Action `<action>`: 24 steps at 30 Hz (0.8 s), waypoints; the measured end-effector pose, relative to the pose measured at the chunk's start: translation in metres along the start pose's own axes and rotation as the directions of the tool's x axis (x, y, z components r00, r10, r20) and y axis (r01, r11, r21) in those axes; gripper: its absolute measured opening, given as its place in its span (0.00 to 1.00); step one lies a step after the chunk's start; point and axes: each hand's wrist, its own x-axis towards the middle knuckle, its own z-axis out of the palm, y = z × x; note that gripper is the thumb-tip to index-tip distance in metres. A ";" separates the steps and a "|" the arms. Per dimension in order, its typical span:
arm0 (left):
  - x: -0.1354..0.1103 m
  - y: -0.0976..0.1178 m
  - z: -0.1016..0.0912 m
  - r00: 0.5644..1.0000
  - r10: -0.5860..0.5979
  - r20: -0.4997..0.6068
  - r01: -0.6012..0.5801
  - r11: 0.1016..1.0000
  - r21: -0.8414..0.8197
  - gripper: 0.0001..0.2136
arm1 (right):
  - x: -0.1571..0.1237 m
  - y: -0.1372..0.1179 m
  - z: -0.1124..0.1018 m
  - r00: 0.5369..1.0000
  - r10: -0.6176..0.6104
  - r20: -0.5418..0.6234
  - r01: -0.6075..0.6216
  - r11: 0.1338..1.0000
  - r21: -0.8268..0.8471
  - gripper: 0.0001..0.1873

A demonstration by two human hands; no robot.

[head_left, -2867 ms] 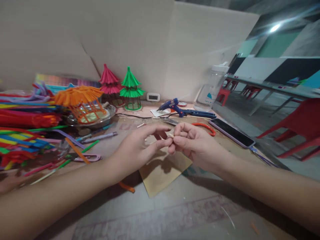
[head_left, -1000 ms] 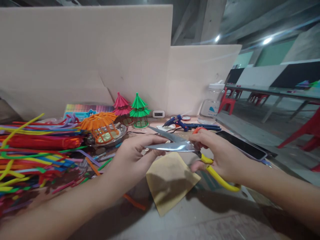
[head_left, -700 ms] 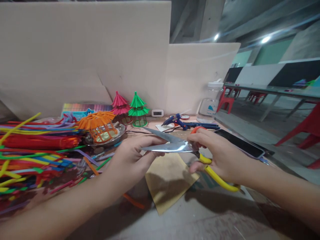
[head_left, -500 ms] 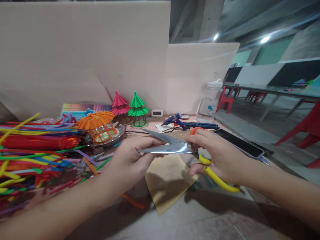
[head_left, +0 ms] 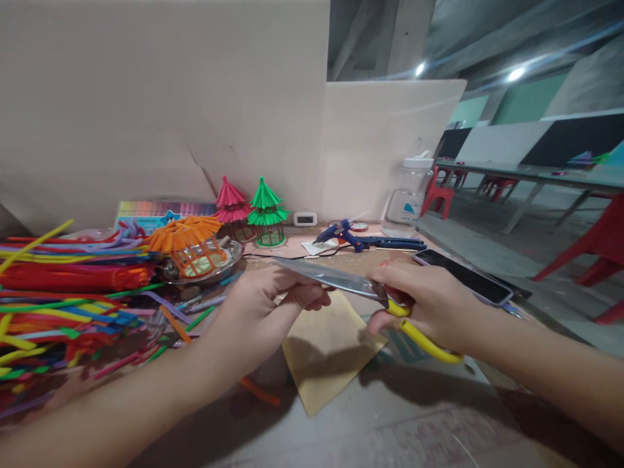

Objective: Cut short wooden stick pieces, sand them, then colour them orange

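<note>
My right hand (head_left: 429, 299) is wrapped round the yellow handles of a pair of scissors (head_left: 336, 278), whose blades lie together and point left. Just beneath the blades, my left hand (head_left: 273, 305) has its fingers curled in a pinch. Whatever they hold is small and mostly hidden; a dark sliver shows by the fingertips. Below both hands, a square of yellowish paper (head_left: 326, 364) lies on the table with one corner toward me.
Bundles of coloured pipe cleaners (head_left: 73, 279) cover the left side. Behind stand an orange-roofed model (head_left: 188, 237), a pink one (head_left: 229, 201) and a green one (head_left: 266, 205). A glue gun (head_left: 341, 234), a bottle (head_left: 404, 201) and a phone (head_left: 463, 276) lie toward the right.
The scissor blades, spread apart half a second ago, have come together. My left fingertips now show below them. Both hands stay in nearly the same place.
</note>
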 end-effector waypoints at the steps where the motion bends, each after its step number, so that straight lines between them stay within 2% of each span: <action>1: 0.000 0.000 0.000 1.000 -0.024 0.004 0.024 0.999 -0.033 0.09 | 0.001 0.000 0.000 1.000 0.019 -0.003 -0.018 1.000 0.017 0.24; 3: 0.001 0.001 0.001 0.997 -0.069 0.018 0.071 0.994 -0.087 0.07 | 0.002 0.000 -0.002 0.998 0.069 -0.017 -0.068 0.996 0.050 0.25; 7: 0.003 0.002 -0.001 0.996 -0.086 -0.018 0.084 0.989 -0.124 0.06 | 0.003 0.005 -0.002 0.986 0.166 -0.024 -0.164 0.983 0.077 0.36; 14: 0.006 -0.001 -0.002 0.998 -0.053 -0.042 0.052 0.998 -0.041 0.08 | 0.003 0.005 0.000 0.995 0.103 0.013 -0.104 0.991 0.079 0.38; 19: 0.006 0.001 0.000 0.994 -0.083 -0.075 0.077 0.994 -0.079 0.10 | 0.005 0.002 0.000 0.995 0.094 0.031 -0.097 0.989 0.113 0.38; 24: 0.006 0.007 -0.002 0.997 -0.071 -0.044 0.067 0.994 -0.091 0.12 | 0.005 0.002 0.000 0.997 0.061 0.037 -0.064 0.995 0.080 0.36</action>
